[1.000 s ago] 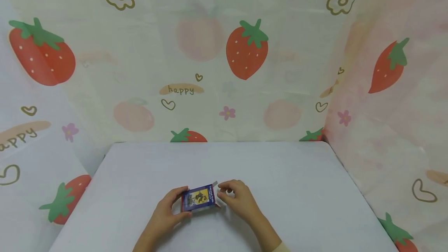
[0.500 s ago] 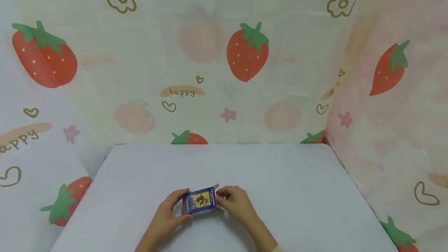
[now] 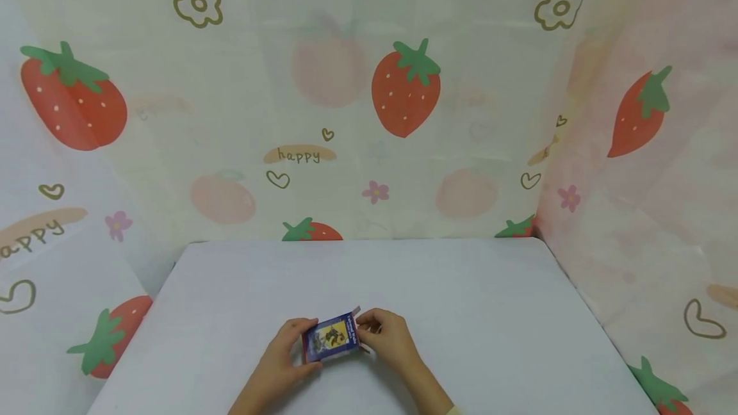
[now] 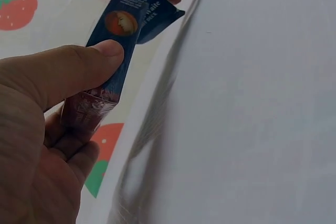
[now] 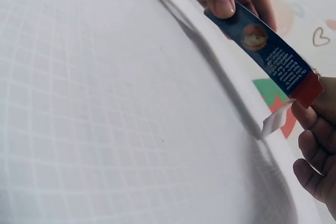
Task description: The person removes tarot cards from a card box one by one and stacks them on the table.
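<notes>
A small blue card box (image 3: 332,338) with a yellow picture and red ends is held tilted over the white table. My left hand (image 3: 284,349) grips its left end, the thumb along the near narrow side and the fingers round the far side. In the left wrist view the thumb of the left hand (image 4: 63,72) presses the side by a round picture. My right hand (image 3: 387,336) is at the box's opened right end, its thumb and index finger pinching there. A pale side flap (image 5: 277,118) sticks out beside the right hand (image 5: 317,153). The box's inside is hidden.
The white tabletop (image 3: 484,312) stretches round both hands. Behind it hangs a cream curtain (image 3: 490,101) printed with strawberries, and similar sheets stand at the left and right sides.
One second ago the right hand was slightly apart from the box's open end; its fingers have moved left onto that end. The left hand keeps its hold, and the box sits slightly lower in view.
</notes>
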### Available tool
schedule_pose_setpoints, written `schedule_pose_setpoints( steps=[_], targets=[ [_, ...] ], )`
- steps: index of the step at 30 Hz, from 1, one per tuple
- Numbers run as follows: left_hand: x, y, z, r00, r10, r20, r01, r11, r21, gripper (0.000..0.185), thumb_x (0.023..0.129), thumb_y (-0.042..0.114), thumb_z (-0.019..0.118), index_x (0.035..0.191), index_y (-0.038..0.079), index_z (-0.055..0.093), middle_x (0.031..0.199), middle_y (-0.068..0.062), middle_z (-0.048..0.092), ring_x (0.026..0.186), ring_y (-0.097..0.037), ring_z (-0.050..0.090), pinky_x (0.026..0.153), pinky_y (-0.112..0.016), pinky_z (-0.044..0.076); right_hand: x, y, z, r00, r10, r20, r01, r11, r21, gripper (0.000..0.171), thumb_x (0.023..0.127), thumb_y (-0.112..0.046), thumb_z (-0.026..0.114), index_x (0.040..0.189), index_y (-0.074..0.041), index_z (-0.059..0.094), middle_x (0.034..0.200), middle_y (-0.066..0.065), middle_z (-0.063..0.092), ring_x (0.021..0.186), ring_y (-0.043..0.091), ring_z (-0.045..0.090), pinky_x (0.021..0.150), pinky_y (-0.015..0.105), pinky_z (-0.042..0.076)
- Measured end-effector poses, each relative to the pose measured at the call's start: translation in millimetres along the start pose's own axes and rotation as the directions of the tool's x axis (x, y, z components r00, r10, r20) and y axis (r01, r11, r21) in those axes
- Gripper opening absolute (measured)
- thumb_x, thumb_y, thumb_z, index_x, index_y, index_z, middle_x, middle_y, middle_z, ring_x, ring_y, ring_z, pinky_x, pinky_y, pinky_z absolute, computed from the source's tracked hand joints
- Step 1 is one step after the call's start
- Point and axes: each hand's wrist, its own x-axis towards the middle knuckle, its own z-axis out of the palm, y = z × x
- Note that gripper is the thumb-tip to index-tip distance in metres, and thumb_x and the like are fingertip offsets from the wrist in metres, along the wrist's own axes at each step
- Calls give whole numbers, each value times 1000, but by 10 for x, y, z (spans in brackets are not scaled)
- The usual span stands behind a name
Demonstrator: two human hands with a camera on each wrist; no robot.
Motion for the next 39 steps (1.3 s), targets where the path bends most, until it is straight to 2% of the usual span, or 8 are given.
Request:
schedule_pose_setpoints(
  steps=[4, 10, 17, 20, 28, 34, 39],
  targets=[
    [-11, 22, 16, 1000, 14, -1, -14, 1000, -4, 85, 64, 10, 96, 140, 9, 60, 131, 2, 59, 126, -24, 58, 115, -50, 48, -10, -25, 6, 1000, 1, -15, -1, 1000, 21, 11, 85, -12, 81, 94, -14, 76, 79, -10, 68, 72, 6, 57, 61, 18, 51],
    [-13, 57, 38, 1000, -26, 6, 26, 1000, -2, 84, 64, 14, 97, 139, 10, 61, 130, 5, 58, 126, -21, 58, 116, -50, 48, -8, -43, -5, 1000, -7, -25, 7, 1000, 21, 9, 86, -11, 80, 94, -13, 76, 78, -9, 68, 71, 6, 58, 59, 17, 51],
    [-5, 83, 35, 1000, -14, -19, 14, 1000, -4, 77, 65, 15, 97, 133, 18, 61, 130, 6, 58, 125, -19, 57, 114, -50, 49, 12, 0, -50, 1000, 5, -2, -5, 1000, 16, 11, 88, -18, 81, 97, -14, 76, 82, -9, 72, 73, 7, 61, 61, 19, 53],
    [5, 70, 35, 1000, 4, -26, -4, 1000, -1, 78, 65, 14, 97, 133, 16, 60, 131, 5, 58, 126, -19, 56, 114, -51, 49, 30, 19, -76, 1000, 9, 4, -9, 1000, 20, 12, 89, -20, 80, 98, -15, 75, 83, -10, 73, 74, 7, 62, 61, 19, 54],
    [52, 122, 25, 998, -60, -11, 59, 996, -69, 79, 68, 13, 96, 136, 15, 56, 135, 5, 58, 131, -20, 55, 118, -52, 44, 51, -33, -194, 1000, 17, -5, -17, 999, 41, 13, 92, -19, 77, 103, -14, 73, 82, -8, 72, 74, 10, 62, 60, 20, 53],
    [95, 151, 23, 999, -28, -19, 26, 996, -84, 79, 68, 13, 96, 137, 14, 57, 135, 5, 60, 128, -18, 57, 117, -49, 47, 45, -50, -297, 999, 25, -48, -23, 999, 38, 14, 92, -19, 77, 106, -17, 74, 83, -9, 72, 77, 10, 62, 63, 20, 53],
    [138, 146, 9, 999, -35, -28, 33, 996, -82, 80, 69, 13, 95, 139, 14, 57, 136, 6, 60, 129, -19, 57, 117, -51, 46, 50, -54, -392, 995, 7, -102, -2, 999, 48, 15, 91, -17, 77, 106, -15, 74, 83, -7, 73, 76, 11, 62, 63, 20, 53]
  ],
)
